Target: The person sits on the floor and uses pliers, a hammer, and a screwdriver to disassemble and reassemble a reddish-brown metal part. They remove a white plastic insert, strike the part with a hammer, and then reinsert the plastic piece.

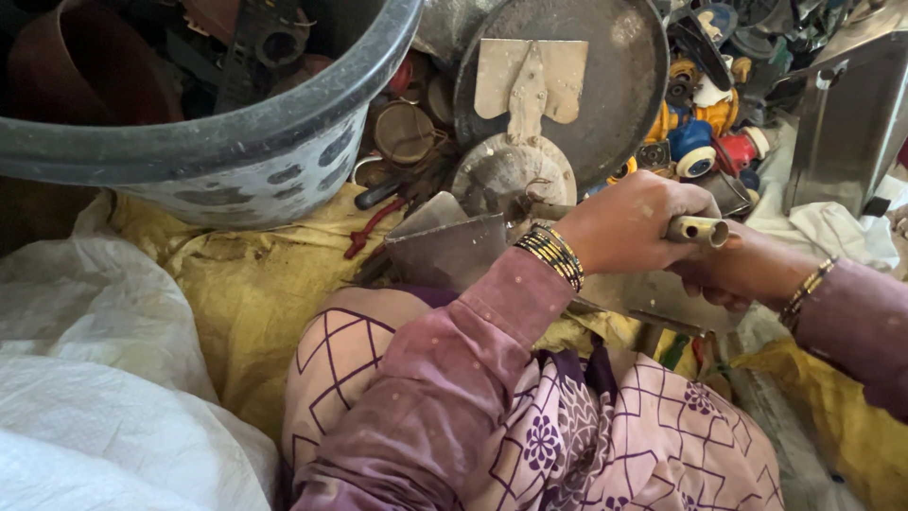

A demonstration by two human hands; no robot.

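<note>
A patterned lap is seen nearest, at six o'clock, with white sacking (pixel 104 378) at eight o'clock and yellow cloth (pixel 255 284) spread beneath. Just above the lap, the left hand (pixel 629 225) is closed tight around a metal tube (pixel 698 230), whose open end pokes out toward three o'clock; striped bangles are worn at the wrist. The right hand (pixel 742 270) is tucked under and behind it, fingers curled around something flat and grey, though exactly what is gripped cannot be told. A bent metal sheet (pixel 445 246) is lying at nine o'clock of the hands, edges exposed. Further out, at twelve o'clock, a round pan (pixel 615 85) is propped with a trowel-like plate (pixel 530 80) against it, and a grey tub (pixel 236 142) of scrap is seen at eleven. Coloured plastic parts (pixel 705 132) are heaped at one o'clock. A slip looks possible here: should the tube twist free, knuckles could be thrown against those raw sheet edges.
</note>
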